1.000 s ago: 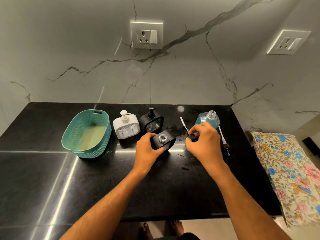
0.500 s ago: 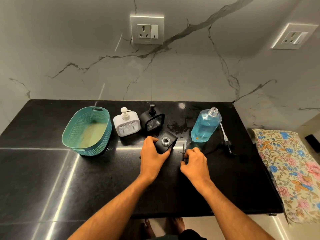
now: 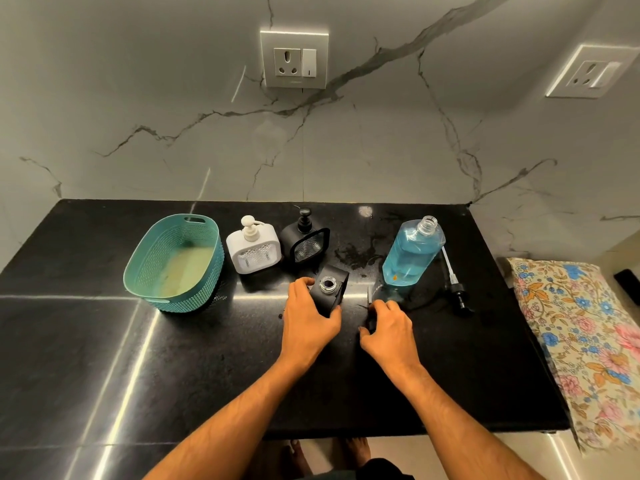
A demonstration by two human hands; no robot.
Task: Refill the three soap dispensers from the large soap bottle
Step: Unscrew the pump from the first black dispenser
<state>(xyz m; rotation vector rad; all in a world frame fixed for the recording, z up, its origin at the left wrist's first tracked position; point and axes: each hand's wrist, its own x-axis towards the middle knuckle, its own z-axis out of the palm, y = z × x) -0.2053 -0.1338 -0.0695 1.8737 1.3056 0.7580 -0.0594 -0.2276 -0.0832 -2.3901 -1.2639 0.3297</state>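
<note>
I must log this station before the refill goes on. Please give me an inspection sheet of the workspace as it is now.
Surface: glossy black stone counter, wet smears behind the open dispenser.
Job's things: large clear bottle of blue soap, uncapped, upright; its black pump with white tube lying to its right; white square dispenser and black dispenser, pumps on; second black dispenser, neck open.
Clutter: teal woven plastic basket.
Grippers: left hand grips the open dispenser; right hand curls over a small dark part, unclear.
Cables: nothing seen.
Surroundings: marble wall, two sockets, floral cloth.

right hand [image 3: 389, 329] has lowered the pump cap [image 3: 371, 318] onto the counter [image 3: 207, 358]
</note>
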